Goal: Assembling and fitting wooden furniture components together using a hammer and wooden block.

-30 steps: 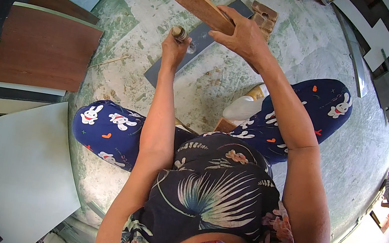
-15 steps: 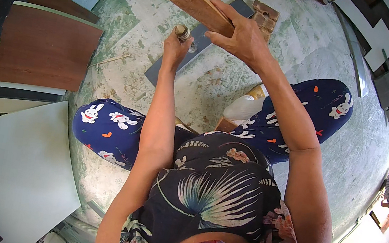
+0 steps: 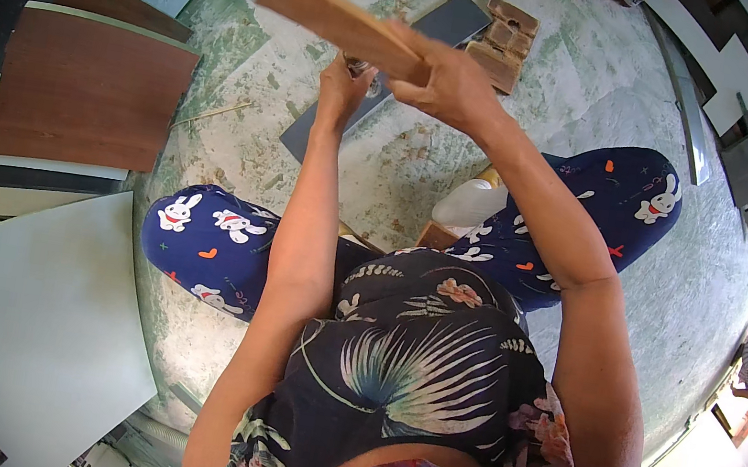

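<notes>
My right hand (image 3: 454,86) grips one end of a thick brown wooden board (image 3: 333,23), slightly blurred, which slants up to the left. Its middle passes just above my left hand (image 3: 342,89). My left hand is closed around a short round-topped tool (image 3: 357,66), mostly hidden by the board and fingers; whether they touch I cannot tell. Beneath it lies a long dark grey strip (image 3: 452,21) on the floor. A small shiny piece beside my left fingers is too unclear to name.
Worn reddish-brown bricks (image 3: 507,39) lie beyond the strip's right side. Brown and pale panels (image 3: 91,90) are stacked at left, with a large pale sheet (image 3: 37,319) nearer. Cut boards (image 3: 723,68) lie at far right. A thin stick (image 3: 213,113) rests on the floor.
My right hand has lowered the wooden board toward the left hand, shifting a little left. The board now covers much of the tool's round top. My left hand has barely moved.
</notes>
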`<action>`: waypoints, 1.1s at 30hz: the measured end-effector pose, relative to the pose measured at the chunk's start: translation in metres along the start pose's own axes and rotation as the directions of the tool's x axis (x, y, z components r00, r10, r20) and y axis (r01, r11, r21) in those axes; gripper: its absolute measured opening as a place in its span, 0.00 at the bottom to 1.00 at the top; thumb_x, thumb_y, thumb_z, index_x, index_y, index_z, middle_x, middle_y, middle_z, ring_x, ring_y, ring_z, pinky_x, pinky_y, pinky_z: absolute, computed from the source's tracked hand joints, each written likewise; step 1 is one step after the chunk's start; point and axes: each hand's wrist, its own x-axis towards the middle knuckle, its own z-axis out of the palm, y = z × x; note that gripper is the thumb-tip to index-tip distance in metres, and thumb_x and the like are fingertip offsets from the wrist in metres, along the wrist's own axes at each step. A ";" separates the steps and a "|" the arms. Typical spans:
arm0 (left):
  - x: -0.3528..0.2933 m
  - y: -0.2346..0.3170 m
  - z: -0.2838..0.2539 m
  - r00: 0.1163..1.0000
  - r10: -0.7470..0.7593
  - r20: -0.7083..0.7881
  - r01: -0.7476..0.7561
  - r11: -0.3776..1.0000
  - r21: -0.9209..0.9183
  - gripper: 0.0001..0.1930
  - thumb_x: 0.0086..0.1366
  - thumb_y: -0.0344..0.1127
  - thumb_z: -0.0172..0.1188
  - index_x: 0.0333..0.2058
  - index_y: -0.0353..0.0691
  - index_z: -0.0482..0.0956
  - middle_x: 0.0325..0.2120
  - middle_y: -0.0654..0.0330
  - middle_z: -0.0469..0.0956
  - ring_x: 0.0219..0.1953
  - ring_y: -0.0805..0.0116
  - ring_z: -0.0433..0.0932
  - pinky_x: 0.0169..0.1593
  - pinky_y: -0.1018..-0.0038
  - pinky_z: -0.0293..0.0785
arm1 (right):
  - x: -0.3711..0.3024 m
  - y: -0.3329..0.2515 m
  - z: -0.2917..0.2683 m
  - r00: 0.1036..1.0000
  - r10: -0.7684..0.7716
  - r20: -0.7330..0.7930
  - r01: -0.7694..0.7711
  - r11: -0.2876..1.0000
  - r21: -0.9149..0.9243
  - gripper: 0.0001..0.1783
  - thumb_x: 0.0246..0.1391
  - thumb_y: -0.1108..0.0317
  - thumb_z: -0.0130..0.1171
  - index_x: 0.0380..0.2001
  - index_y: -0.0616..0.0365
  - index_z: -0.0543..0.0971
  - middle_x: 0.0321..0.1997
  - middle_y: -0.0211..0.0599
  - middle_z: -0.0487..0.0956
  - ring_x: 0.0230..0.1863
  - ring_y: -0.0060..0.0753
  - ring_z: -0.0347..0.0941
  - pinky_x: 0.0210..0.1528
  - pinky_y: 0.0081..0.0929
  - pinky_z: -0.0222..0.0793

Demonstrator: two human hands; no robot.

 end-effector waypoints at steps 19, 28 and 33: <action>-0.002 0.005 0.007 0.998 0.050 -0.038 -0.046 0.994 0.097 0.18 0.58 0.31 0.64 0.48 0.37 0.76 0.38 0.52 0.83 0.43 0.60 0.82 0.45 0.69 0.76 | 0.001 -0.004 -0.003 0.998 -0.063 0.007 0.063 0.993 -0.101 0.39 0.43 0.49 0.63 0.62 0.40 0.68 0.41 0.47 0.81 0.43 0.49 0.77 0.43 0.43 0.73; 0.006 -0.011 0.010 0.976 0.172 -0.131 -0.155 0.979 0.129 0.19 0.57 0.31 0.65 0.48 0.36 0.76 0.39 0.49 0.82 0.44 0.60 0.82 0.44 0.69 0.76 | -0.001 0.021 0.013 0.991 0.048 0.128 -0.009 0.958 -0.286 0.40 0.40 0.51 0.62 0.62 0.39 0.69 0.36 0.47 0.82 0.39 0.51 0.79 0.40 0.45 0.74; -0.004 0.014 0.005 0.996 0.030 -0.087 -0.033 0.999 -0.034 0.17 0.55 0.31 0.65 0.43 0.36 0.76 0.34 0.51 0.82 0.37 0.59 0.82 0.41 0.68 0.76 | 0.005 0.014 -0.007 0.997 0.076 0.032 -0.073 0.995 -0.072 0.40 0.44 0.51 0.63 0.64 0.37 0.66 0.43 0.51 0.81 0.43 0.52 0.78 0.47 0.40 0.73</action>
